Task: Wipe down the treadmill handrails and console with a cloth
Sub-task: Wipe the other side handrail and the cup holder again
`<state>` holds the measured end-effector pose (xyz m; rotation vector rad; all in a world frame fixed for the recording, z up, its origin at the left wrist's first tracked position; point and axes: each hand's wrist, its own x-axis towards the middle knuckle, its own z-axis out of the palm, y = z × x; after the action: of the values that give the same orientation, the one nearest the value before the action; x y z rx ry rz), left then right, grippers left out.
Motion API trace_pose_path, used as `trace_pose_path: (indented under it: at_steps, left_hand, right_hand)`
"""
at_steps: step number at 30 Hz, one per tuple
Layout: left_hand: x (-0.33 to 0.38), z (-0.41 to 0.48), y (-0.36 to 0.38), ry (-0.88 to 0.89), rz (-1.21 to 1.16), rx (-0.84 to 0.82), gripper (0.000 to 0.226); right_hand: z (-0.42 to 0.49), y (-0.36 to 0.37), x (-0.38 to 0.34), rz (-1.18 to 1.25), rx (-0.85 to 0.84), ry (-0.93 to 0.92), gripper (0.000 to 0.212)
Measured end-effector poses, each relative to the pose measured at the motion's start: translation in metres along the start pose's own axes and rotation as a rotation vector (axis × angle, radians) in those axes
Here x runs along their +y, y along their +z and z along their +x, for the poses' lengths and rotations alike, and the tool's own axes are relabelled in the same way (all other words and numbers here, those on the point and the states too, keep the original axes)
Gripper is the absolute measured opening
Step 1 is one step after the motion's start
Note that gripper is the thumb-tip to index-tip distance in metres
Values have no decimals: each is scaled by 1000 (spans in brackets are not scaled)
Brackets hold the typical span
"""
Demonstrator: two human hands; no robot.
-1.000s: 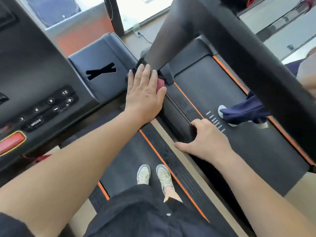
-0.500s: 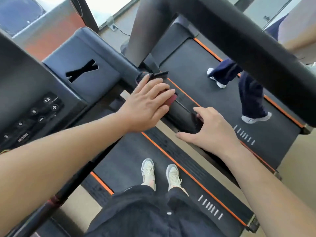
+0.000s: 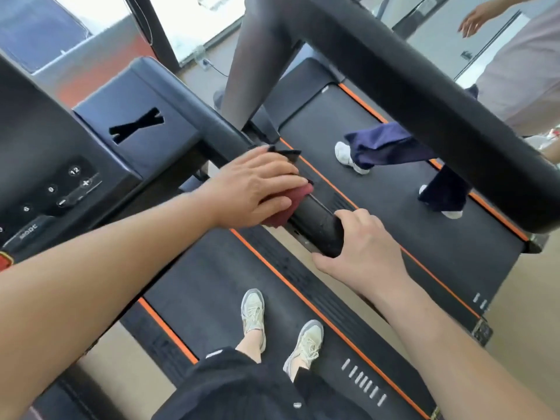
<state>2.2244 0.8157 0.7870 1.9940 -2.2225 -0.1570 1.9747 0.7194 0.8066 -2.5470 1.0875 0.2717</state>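
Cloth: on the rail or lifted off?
On it: the left hand presses the red cloth onto the handrail, fingers straight.

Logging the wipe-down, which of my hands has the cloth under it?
The left hand: it presses the dark red cloth onto the handrail, while the right hand grips the bare rail end, no cloth.

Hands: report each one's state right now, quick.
Left hand: open, pressing the cloth flat on the handrail.
Right hand: closed around the handrail's end.
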Motion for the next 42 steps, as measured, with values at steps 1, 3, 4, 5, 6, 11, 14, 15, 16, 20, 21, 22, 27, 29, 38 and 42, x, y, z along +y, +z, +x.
trace_pose_path:
  at_steps: [1, 3, 4, 5, 6, 11, 14, 15, 16, 20, 21, 22, 27, 29, 38, 42]
  left_hand:
    - [-15, 4, -3, -70, 9, 16, 44]
    - [-28, 18, -7, -291, 25, 44, 44]
    - [-20, 27, -7, -390, 47, 48, 46]
    - [-5, 35, -2, -421, 92, 58, 47]
    - [16, 40, 5, -369, 103, 72, 46]
    - [41, 20, 1, 79, -116, -34, 37]
    - [-6, 34, -12, -118, 1, -87, 50]
    - [-6, 41, -11, -240, 66, -79, 56]
    - [5, 48, -6, -325, 114, -61, 59]
    - [85, 48, 18, -90, -62, 0, 41]
    - [85, 45, 13, 2, -106, -34, 38]
    - [76, 45, 6, 67, -112, -76, 38]
    - [36, 41, -5, -277, 186, 41, 52]
    - [72, 37, 14, -345, 209, 114, 47]
    - [55, 21, 14, -418, 73, 93, 46]
    - [131, 32, 44, -434, -23, 249, 39]
  right_hand:
    - [0, 1, 2, 29, -4, 1, 80]
    - [-3, 0, 8, 155, -18, 31, 92]
    - [-6, 0, 13, 217, -15, 46, 98]
    - [-9, -1, 17, 253, -6, 55, 100]
    - [-13, -2, 22, 259, 2, 63, 101]
    - [-39, -7, 48, 165, -10, 114, 90]
    - [-53, -8, 63, 140, -20, 141, 90]
    - [-58, -9, 66, 136, -23, 148, 91]
    - [-62, -9, 69, 128, -26, 153, 90]
    - [-76, -12, 82, 117, -10, 177, 88]
    - [-79, -12, 85, 109, -12, 181, 88]
    - [-82, -13, 89, 103, -20, 188, 88]
    - [-95, -9, 98, 112, -47, 222, 82]
    - [-98, -5, 99, 112, -33, 218, 82]
    - [-88, -11, 91, -24, -69, 157, 75]
    - [-67, -16, 69, 26, 10, 36, 80]
